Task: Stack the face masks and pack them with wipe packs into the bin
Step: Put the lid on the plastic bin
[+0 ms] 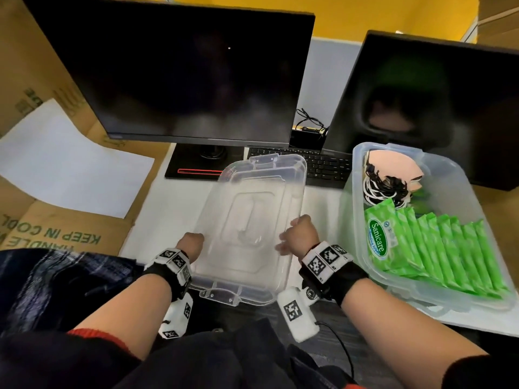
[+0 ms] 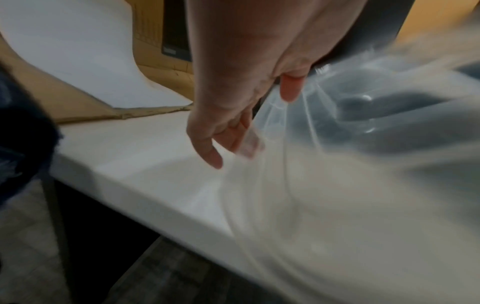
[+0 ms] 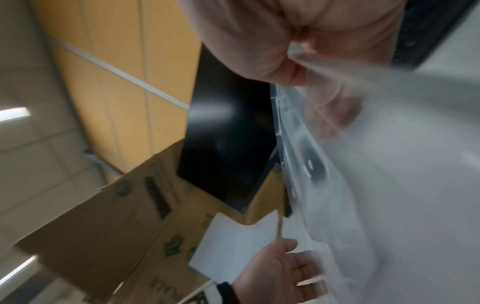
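White desk (image 1: 168,209): both hands grasping clear lid (image 1: 252,220); packed bin (image 1: 362,240) right.

The clear bin (image 1: 362,220) sat on the right — green wipe packs (image 1: 438,248) stood in a row, face masks (image 1: 393,169) piled behind them.
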